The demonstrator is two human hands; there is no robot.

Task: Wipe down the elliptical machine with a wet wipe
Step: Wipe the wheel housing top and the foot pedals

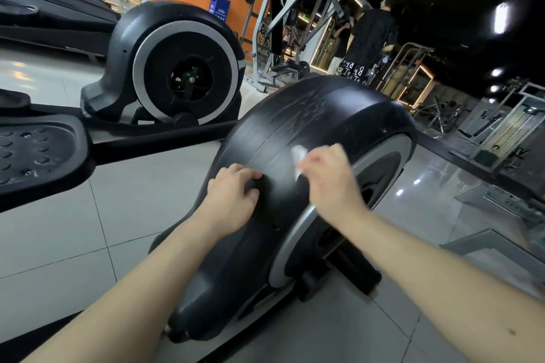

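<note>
- Housing (324,115): black rounded flywheel cover of the near elliptical, centre of view, with pale streaks across its upper curve.
- Wipe (297,156): white and bunched, pressed to the housing's curved face just inside its right edge.
- Right hand (328,178): fingers closed round the wipe, holding it against the housing. Motion blur hides the fingertips.
- Left hand (231,196): on the housing's left flank, below and left of the wipe. The fingers are curled over a raised ridge and grip it.
- Silver rim (392,150): runs along the housing's right side face, just beside the right hand.
- Pedal (38,150): left of the housing and well apart from it, with bare floor (88,230) between them.
- Second elliptical (177,68): behind and left of the housing, with a strip of floor separating the two.
- Rack (283,23) and a standing person (368,38): beyond the housing's top edge, well apart from it.
</note>
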